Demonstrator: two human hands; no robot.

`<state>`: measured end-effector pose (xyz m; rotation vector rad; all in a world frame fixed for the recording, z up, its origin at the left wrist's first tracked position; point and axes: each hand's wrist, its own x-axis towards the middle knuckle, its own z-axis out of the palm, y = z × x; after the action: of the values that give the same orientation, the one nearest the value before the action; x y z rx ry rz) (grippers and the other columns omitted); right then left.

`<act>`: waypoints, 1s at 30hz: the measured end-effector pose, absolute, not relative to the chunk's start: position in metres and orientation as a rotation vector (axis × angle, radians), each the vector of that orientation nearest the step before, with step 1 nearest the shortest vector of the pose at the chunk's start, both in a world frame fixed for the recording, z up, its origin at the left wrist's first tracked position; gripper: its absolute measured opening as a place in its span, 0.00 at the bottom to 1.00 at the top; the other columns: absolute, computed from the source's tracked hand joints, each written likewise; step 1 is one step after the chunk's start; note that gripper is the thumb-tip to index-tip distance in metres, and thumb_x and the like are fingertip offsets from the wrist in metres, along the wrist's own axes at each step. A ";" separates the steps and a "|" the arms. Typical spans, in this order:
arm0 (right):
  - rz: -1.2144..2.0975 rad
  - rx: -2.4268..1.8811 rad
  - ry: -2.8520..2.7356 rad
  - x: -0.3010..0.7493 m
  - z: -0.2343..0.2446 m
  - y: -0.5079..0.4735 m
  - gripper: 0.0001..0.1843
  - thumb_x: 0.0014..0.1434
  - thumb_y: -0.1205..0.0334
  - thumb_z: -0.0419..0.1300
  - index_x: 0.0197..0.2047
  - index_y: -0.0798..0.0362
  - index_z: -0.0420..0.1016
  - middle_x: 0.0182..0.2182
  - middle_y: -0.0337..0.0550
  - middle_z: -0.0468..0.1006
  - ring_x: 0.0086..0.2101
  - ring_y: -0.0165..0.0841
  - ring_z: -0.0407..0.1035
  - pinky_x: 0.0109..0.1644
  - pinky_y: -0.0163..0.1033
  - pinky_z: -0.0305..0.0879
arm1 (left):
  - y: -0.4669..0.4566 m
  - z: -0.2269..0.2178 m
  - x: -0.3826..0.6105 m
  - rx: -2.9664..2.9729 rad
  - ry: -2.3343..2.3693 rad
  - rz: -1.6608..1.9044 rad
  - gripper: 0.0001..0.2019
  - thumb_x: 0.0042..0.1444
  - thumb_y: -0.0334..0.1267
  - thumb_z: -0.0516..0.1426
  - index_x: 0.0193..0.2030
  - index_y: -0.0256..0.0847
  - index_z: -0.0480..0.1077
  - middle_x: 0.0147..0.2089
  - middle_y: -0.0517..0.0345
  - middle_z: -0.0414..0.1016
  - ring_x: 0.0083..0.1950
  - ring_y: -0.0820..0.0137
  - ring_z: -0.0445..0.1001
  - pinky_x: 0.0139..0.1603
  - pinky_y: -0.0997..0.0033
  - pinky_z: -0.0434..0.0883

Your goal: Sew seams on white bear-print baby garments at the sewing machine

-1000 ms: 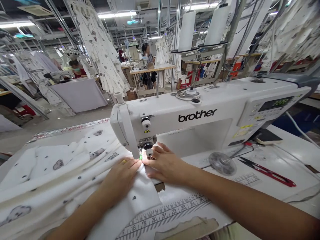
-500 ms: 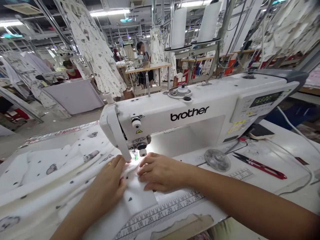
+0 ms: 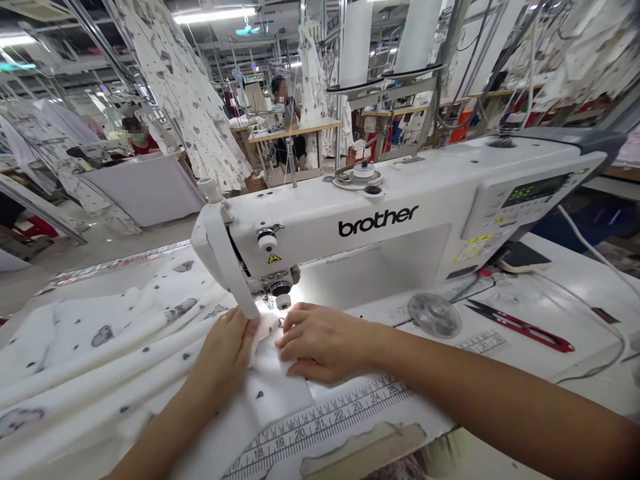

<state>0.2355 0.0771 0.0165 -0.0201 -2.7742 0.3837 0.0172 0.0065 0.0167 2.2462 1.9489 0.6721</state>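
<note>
White printed fabric (image 3: 165, 333) with dark dots and grey animal-like motifs spreads from the left to under the head of a white sewing machine (image 3: 320, 220). My left hand (image 3: 227, 340) is just left of the lit needle area, its thumb and fingers closed on a raised fold of the fabric. Opposite it, my right hand (image 3: 320, 340) lies on the fabric right of the needle, fingers curled together with the fingertips on the cloth. The presser foot and needle are small and partly hidden by the machine head.
Red-handled thread snips (image 3: 525, 327) and a clear round plastic object (image 3: 435, 315) lie right of my forearm. A printed ruler strip (image 3: 320, 427) runs along the table's front. White thread cones (image 3: 356, 47) stand behind the machine. Two people sit at other workstations farther back.
My left hand has turned and closed, drawing up a fold of fabric beside the needle. My right hand stays nearly in place. The machine's display reading has changed.
</note>
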 end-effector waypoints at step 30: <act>0.150 -0.072 -2.820 0.236 0.018 0.071 0.08 0.66 0.60 0.58 0.42 0.56 0.74 0.41 0.43 0.79 0.47 0.37 0.65 0.58 0.44 0.57 | 0.003 0.012 0.016 3.072 1.689 0.233 0.21 0.51 0.19 0.48 0.49 0.37 0.71 0.47 0.49 0.78 0.50 0.59 0.74 0.53 0.56 0.66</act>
<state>0.2356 0.0707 0.0175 -0.0719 -2.8199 0.1501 0.0160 0.0032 0.0121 3.0721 1.6888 0.2330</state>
